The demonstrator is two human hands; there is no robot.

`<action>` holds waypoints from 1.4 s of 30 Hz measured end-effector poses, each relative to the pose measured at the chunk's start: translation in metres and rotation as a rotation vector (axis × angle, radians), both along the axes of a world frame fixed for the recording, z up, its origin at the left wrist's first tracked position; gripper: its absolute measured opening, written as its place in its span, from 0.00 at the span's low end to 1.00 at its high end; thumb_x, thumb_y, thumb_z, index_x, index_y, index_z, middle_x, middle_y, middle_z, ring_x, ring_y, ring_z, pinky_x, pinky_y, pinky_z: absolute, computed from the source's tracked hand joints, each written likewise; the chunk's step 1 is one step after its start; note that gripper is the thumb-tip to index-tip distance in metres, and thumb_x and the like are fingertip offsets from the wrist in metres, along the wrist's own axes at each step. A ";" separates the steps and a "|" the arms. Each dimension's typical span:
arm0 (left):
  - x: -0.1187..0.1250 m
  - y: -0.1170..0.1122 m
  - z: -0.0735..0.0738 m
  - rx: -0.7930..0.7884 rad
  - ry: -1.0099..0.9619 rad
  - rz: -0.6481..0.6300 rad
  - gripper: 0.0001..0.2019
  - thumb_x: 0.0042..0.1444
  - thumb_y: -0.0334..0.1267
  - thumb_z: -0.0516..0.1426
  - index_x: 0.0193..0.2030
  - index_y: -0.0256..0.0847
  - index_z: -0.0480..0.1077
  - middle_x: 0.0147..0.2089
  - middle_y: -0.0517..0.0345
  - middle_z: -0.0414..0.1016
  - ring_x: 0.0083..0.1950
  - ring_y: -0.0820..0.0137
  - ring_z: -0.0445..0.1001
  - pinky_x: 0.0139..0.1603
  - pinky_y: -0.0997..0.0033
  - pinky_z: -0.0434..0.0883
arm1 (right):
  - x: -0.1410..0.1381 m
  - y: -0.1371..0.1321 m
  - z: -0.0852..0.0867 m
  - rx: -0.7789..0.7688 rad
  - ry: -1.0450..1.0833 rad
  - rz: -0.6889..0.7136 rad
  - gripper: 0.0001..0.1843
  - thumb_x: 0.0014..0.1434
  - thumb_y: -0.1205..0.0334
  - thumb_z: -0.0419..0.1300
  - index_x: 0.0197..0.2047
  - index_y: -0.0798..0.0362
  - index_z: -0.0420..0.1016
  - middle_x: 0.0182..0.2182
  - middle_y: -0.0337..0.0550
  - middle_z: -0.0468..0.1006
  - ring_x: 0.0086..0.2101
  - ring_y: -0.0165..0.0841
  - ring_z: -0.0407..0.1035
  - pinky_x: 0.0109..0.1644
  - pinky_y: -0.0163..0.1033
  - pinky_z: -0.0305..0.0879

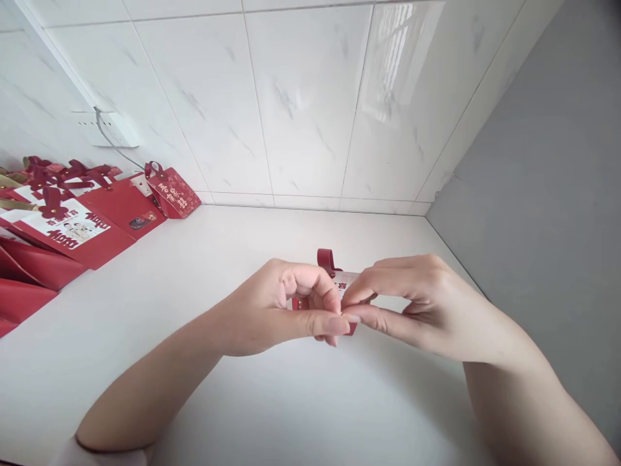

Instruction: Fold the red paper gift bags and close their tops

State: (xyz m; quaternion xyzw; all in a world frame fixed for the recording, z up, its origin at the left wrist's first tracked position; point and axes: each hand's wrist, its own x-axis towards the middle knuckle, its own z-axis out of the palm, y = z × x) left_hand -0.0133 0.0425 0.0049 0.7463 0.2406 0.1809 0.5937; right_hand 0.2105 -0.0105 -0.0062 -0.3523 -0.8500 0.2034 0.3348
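My left hand and my right hand meet fingertip to fingertip above the table, both closed in a pinch. Whatever lies between the fingertips is too small and too covered to make out. Behind the fingers is a small red gift bag with a white panel and red lettering. Its dark red strap handle stands up at the back. Most of the bag is hidden by my hands, and I cannot tell whether they touch it.
On the left, several red gift bags lie overlapped on the white table. One patterned red bag leans near the tiled wall. A grey cable runs from a wall socket. A grey panel bounds the right side.
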 end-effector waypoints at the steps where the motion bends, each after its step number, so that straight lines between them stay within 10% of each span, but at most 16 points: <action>1: -0.001 0.003 0.001 0.025 -0.015 -0.007 0.10 0.58 0.40 0.62 0.31 0.37 0.70 0.29 0.58 0.76 0.31 0.73 0.74 0.34 0.73 0.72 | 0.001 0.001 -0.001 0.002 0.020 -0.016 0.07 0.67 0.59 0.58 0.39 0.49 0.77 0.31 0.39 0.80 0.29 0.28 0.72 0.32 0.32 0.66; 6: -0.001 0.024 -0.006 0.417 -0.075 0.314 0.15 0.53 0.42 0.66 0.44 0.41 0.69 0.45 0.54 0.78 0.48 0.66 0.76 0.54 0.62 0.71 | -0.006 0.021 -0.016 0.127 0.131 -0.235 0.16 0.63 0.56 0.61 0.54 0.48 0.69 0.50 0.48 0.77 0.46 0.39 0.73 0.40 0.40 0.74; 9: 0.001 0.035 -0.015 0.444 0.100 0.278 0.26 0.51 0.45 0.66 0.55 0.44 0.67 0.57 0.51 0.73 0.58 0.61 0.71 0.63 0.54 0.65 | -0.013 0.034 -0.030 0.133 0.075 -0.263 0.25 0.64 0.59 0.58 0.62 0.46 0.60 0.55 0.50 0.73 0.49 0.41 0.71 0.45 0.46 0.74; 17: 0.013 0.037 -0.033 0.303 0.280 0.239 0.27 0.52 0.48 0.64 0.57 0.44 0.66 0.57 0.48 0.73 0.55 0.56 0.74 0.48 0.59 0.74 | -0.009 0.038 -0.037 0.055 0.121 -0.183 0.30 0.64 0.61 0.56 0.67 0.43 0.55 0.56 0.47 0.71 0.50 0.39 0.70 0.49 0.46 0.72; 29: 0.026 0.031 -0.036 0.285 0.338 0.112 0.15 0.54 0.48 0.61 0.43 0.41 0.75 0.41 0.56 0.80 0.40 0.63 0.78 0.35 0.70 0.71 | 0.025 0.019 -0.008 0.027 -0.124 -0.180 0.01 0.61 0.64 0.59 0.36 0.50 0.70 0.34 0.41 0.79 0.34 0.34 0.72 0.39 0.38 0.65; 42: 0.027 0.037 -0.038 0.220 0.317 0.074 0.19 0.54 0.51 0.62 0.46 0.40 0.74 0.44 0.53 0.80 0.43 0.61 0.79 0.39 0.67 0.75 | 0.050 0.017 0.005 -0.252 -0.147 -0.070 0.08 0.60 0.61 0.61 0.43 0.49 0.78 0.41 0.41 0.83 0.41 0.35 0.78 0.41 0.38 0.70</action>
